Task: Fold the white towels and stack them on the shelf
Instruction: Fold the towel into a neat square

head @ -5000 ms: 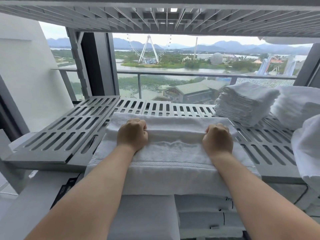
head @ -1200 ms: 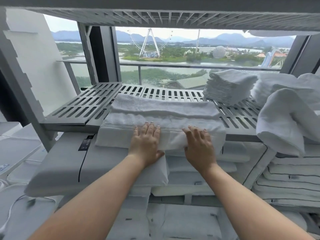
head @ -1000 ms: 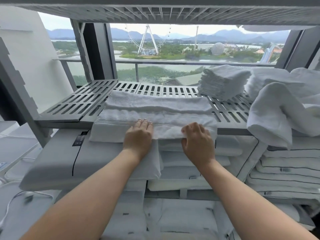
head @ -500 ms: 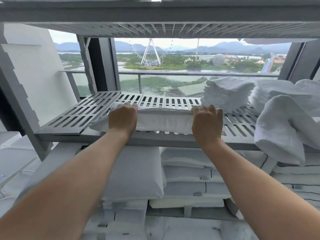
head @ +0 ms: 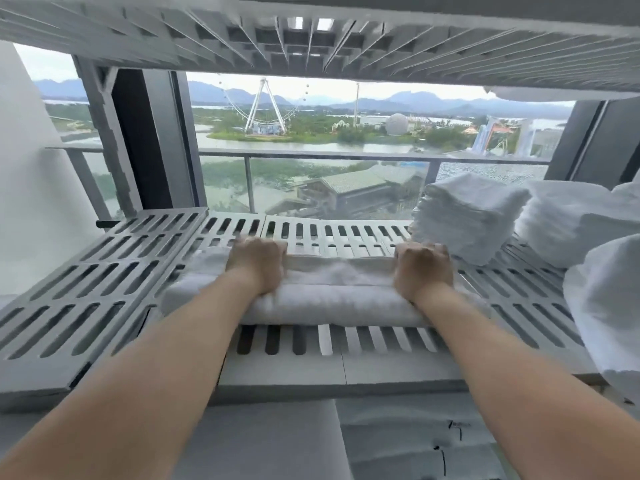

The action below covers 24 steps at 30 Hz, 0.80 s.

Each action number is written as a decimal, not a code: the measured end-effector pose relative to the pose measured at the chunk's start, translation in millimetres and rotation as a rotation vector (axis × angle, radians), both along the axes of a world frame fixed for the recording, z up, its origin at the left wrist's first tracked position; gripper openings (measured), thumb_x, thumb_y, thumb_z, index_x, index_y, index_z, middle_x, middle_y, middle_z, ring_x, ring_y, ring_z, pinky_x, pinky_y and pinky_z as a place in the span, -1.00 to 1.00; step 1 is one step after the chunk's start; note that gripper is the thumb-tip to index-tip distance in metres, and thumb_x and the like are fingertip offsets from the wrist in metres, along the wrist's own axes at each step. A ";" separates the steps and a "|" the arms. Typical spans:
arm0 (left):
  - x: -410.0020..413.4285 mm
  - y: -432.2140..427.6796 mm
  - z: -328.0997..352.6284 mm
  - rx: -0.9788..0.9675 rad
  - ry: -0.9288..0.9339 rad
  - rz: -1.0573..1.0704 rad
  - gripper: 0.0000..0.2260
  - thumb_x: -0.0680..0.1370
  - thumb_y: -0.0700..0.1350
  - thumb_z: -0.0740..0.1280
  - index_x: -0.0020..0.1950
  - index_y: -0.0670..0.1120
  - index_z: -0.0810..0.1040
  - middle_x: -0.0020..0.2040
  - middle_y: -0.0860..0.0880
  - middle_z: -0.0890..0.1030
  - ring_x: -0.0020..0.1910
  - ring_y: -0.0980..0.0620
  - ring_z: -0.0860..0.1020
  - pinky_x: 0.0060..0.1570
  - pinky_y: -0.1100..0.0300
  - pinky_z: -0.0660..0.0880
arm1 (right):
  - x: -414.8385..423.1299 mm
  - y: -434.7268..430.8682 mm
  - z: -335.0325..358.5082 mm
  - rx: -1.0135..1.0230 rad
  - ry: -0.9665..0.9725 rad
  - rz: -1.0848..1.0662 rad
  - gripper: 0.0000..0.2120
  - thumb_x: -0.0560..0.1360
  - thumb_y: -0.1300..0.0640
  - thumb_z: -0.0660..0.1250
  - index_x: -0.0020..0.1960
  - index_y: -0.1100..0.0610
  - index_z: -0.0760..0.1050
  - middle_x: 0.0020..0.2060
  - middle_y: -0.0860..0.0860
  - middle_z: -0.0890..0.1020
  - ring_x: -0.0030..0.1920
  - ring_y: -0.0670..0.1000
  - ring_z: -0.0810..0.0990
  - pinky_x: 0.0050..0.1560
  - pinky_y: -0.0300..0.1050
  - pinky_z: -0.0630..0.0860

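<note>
folded towel pushed onto the slatted shelf

half a second earlier the towel (head: pixel 332 299) sat at the shelf (head: pixel 104 278) edge; now it lay further in, left of the stack (head: pixel 467 213). the left hand (head: pixel 258 263) and right hand (head: pixel 422 271) were curled, gripping its far edge, towel beneath both.

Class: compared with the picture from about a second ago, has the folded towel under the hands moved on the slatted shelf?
Yes. The folded towel has gone farther back onto the slatted shelf; it overhung the front edge earlier, and bare slats now show in front of it.
</note>
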<state>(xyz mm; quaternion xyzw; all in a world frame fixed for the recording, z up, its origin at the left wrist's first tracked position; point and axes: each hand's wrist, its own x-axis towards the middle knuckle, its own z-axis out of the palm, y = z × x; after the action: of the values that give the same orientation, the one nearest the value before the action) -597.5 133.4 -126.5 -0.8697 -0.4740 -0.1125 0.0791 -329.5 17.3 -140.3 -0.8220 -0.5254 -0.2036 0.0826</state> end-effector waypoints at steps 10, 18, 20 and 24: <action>-2.1 16.0 -7.6 -0.001 -0.072 -0.017 -0.80 0.45 -0.17 0.18 0.00 0.02 0.52 -0.12 -0.02 0.64 -0.15 -0.07 0.56 -0.12 0.08 0.49 | 28.7 24.9 -1.9 -0.041 0.284 0.098 -0.87 0.47 0.03 0.21 -0.11 -0.01 0.53 0.00 0.08 0.63 0.09 0.14 0.54 0.18 0.02 0.42; 49.9 -16.6 18.6 -0.040 -0.073 -0.024 -0.57 0.53 -0.32 0.15 0.29 0.06 0.49 0.21 0.03 0.63 0.09 -0.02 0.62 -0.01 0.05 0.60 | 45.6 29.4 -10.0 -0.071 0.397 0.157 -0.72 0.52 0.01 0.20 0.12 -0.04 0.63 0.18 0.07 0.62 0.29 0.14 0.47 0.33 0.06 0.37; 72.8 -31.1 15.9 -0.059 -0.229 -0.153 -0.69 0.59 -0.24 0.20 0.22 0.06 0.56 0.18 0.05 0.63 0.08 0.02 0.61 0.06 0.04 0.61 | 49.8 30.2 -8.4 -0.080 0.401 0.185 -0.74 0.54 -0.01 0.22 0.10 -0.01 0.64 0.15 0.08 0.64 0.26 0.15 0.50 0.29 0.04 0.41; 107.0 -48.8 2.4 -0.144 -0.149 -0.297 -0.81 0.64 0.05 0.28 0.18 0.14 0.65 0.22 0.09 0.60 0.15 0.04 0.60 0.17 0.02 0.55 | 77.2 20.2 2.0 -0.121 0.423 0.188 -0.59 0.45 -0.31 0.32 0.03 0.00 0.61 0.11 0.05 0.64 0.19 0.13 0.56 0.18 -0.01 0.48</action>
<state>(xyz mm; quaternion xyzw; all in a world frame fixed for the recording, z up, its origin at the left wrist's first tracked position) -490.5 84.6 -124.1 -0.9228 -0.3518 -0.1527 -0.0359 -252.3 37.6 -138.4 -0.7972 -0.5819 0.0135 0.1603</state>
